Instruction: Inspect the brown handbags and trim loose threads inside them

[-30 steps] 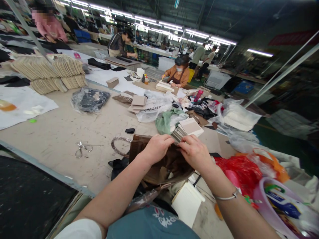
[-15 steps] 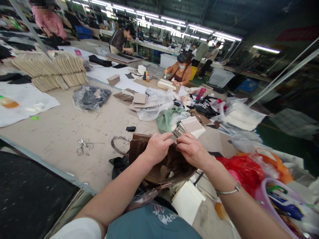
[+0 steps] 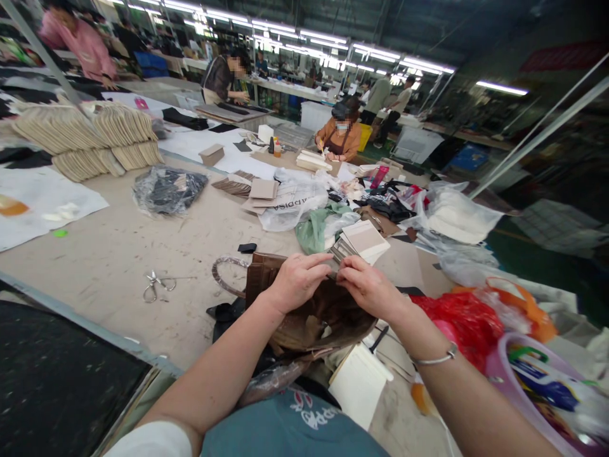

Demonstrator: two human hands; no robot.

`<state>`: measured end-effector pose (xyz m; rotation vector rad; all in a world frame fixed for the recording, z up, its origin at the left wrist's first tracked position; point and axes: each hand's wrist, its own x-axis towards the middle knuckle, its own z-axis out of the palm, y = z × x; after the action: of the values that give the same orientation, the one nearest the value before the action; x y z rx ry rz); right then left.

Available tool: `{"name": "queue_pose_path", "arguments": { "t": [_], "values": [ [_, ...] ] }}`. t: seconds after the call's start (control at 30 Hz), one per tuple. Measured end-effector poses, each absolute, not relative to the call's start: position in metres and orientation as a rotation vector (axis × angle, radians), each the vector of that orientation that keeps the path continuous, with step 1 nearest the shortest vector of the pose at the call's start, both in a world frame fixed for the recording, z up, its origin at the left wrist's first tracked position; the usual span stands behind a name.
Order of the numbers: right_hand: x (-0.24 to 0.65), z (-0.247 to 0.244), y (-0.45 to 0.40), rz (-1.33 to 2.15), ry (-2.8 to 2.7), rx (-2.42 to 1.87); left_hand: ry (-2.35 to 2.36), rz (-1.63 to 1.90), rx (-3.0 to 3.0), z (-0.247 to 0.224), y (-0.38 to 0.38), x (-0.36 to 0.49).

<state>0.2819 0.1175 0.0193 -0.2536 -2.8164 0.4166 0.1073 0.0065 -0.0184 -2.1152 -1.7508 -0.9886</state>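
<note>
A brown handbag [image 3: 264,274] stands in front of me with its mouth toward me and its inside partly showing. A plastic-wrapped handle [image 3: 223,273] loops out from its left side. My left hand [image 3: 301,280] is closed on the bag's far upper edge, thumb and fingers pinched. Close beside it, my right hand [image 3: 364,285] pinches the same edge, and a small gap parts the fingertips. Whatever lies right between the fingertips is too small to make out. Black material [image 3: 226,317] lies under the bag at the left.
Scissors [image 3: 155,285] lie on the table at left, near a small black strip [image 3: 247,247]. Beyond the bag are cardboard pieces [image 3: 364,240] and a green plastic bag [image 3: 316,228]. Right are a red plastic bag [image 3: 464,324] and a purple basket [image 3: 499,374]. A co-worker [image 3: 340,133] sits across.
Both hands keep their pinch on the bag's edge, with only slight finger movement. The view has shifted a little. A person in pink at the far left leans with an arm lower.
</note>
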Motion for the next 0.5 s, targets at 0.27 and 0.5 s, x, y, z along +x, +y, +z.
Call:
{"name": "queue_pose_path", "arguments": {
  "t": [0.27,0.5],
  "values": [
    [0.2813,0.02,0.1181,0.35,-2.825,-0.318,-1.799,-0.941,-2.12,-0.0173,0.0099,0.1121],
    [0.283,0.0196,0.1192,0.431,-2.803,-0.371,-1.919,-1.02,-2.042,-0.0206,0.0129,0.1149]
  ]
}}
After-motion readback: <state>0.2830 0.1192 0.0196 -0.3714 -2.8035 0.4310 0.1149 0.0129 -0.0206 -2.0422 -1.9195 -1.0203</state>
